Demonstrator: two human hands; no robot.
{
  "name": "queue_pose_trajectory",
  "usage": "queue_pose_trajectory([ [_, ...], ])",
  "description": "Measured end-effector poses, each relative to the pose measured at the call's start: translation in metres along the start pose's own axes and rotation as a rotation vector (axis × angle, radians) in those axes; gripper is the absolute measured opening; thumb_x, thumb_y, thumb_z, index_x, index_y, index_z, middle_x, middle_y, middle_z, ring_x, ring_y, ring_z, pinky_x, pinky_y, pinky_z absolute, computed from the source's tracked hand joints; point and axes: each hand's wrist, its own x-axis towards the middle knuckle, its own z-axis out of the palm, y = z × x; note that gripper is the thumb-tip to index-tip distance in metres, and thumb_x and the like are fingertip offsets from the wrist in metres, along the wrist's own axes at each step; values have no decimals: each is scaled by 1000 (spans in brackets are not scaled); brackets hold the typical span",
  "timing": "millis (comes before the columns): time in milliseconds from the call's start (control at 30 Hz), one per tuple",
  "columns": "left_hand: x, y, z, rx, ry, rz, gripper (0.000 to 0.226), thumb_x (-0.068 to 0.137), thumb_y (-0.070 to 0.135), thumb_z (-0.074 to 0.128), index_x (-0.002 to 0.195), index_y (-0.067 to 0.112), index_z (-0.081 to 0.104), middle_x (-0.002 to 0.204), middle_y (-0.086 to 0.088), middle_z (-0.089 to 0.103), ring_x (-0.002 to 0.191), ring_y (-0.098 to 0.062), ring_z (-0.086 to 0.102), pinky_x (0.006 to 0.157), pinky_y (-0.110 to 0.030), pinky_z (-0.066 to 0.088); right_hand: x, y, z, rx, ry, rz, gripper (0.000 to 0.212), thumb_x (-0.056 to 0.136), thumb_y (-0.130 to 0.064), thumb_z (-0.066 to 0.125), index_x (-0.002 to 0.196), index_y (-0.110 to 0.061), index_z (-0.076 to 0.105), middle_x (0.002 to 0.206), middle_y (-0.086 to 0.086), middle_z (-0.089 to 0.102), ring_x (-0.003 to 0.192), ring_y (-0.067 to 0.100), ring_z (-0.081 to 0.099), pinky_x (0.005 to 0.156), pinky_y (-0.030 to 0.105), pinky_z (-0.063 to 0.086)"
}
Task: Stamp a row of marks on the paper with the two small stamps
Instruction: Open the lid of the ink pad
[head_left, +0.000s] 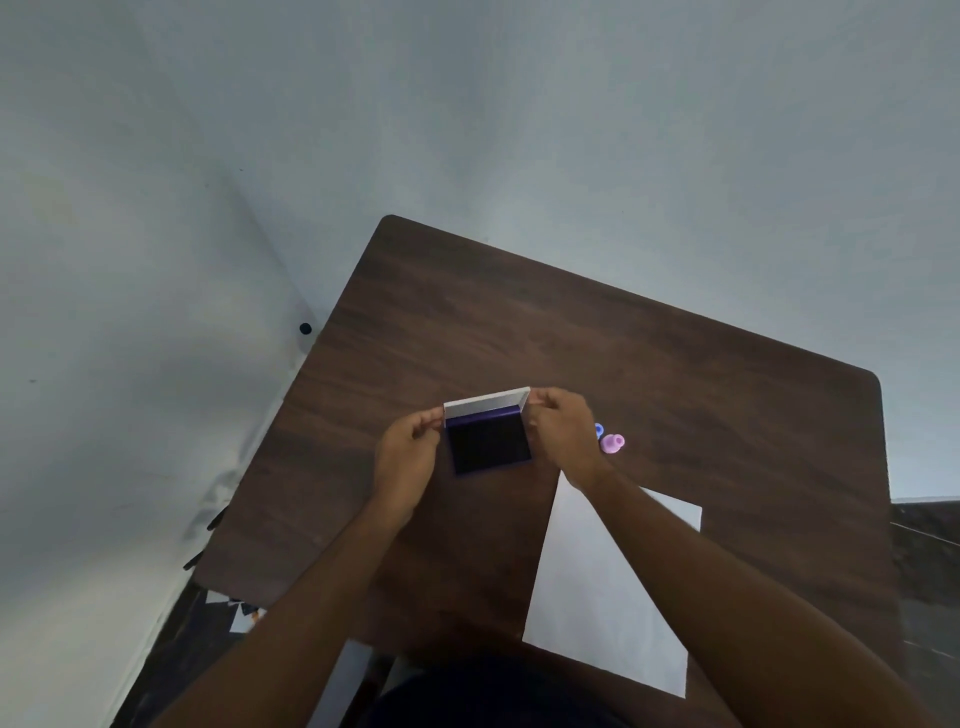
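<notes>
While paper (613, 587) lies blank at lower right of frame, I judge task barely begun: no marks visible, stamping all ahead. Two small stamps, pink (612, 443) and blue (599, 430), sit untouched at centre right, just past right hand (563, 431). Ink pad (489, 444) at frame centre, lid (485, 404) raised. Left hand (410, 447) and right hand pinch lid's two ends, fingertips pressed together on edges. Dark wood table (675, 374) beneath.
</notes>
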Motion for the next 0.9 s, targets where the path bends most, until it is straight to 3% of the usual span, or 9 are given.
queue_pose_trajectory([
  [167,9,14,-2,-36,-53,-17,42,88,0,46,120,20,66,110,10,71,99,4,62,88,-21,49,13,-9,-2,115,-73,0,20,91,-11,56,103,-11,72,95,3,74,87,18,70,74,31,60],
  [333,21,22,1,-87,-58,-51,44,86,-2,47,119,19,66,106,11,71,102,-3,65,90,-22,51,30,-14,0,188,-121,43,22,88,-7,54,99,-11,73,93,3,75,81,15,69,64,24,51],
  [467,30,25,4,-80,-86,-90,44,89,-1,47,125,17,62,113,7,69,106,-6,63,87,-22,51,44,-10,4,184,-159,73,22,92,-12,54,105,-11,72,101,4,74,94,20,69,76,33,59],
  [633,41,24,4,-47,-96,-123,45,90,-1,45,130,15,59,116,7,67,111,-10,60,82,-17,47,53,-10,8,223,-118,116,21,91,-7,53,99,-4,73,98,12,74,92,27,70,82,39,60],
  [767,42,28,4,-39,-87,-123,43,92,0,45,131,13,58,114,6,65,100,-3,58,73,-10,42,59,-6,11,198,-112,136,21,94,-12,55,105,-4,71,106,13,71,98,27,67,87,42,58],
  [900,44,29,6,-24,-57,-110,36,96,7,47,129,11,60,116,7,65,90,2,56,73,-13,42,60,-7,14,163,-100,145,20,94,-16,56,103,-6,71,106,11,70,98,26,67,85,40,59],
])
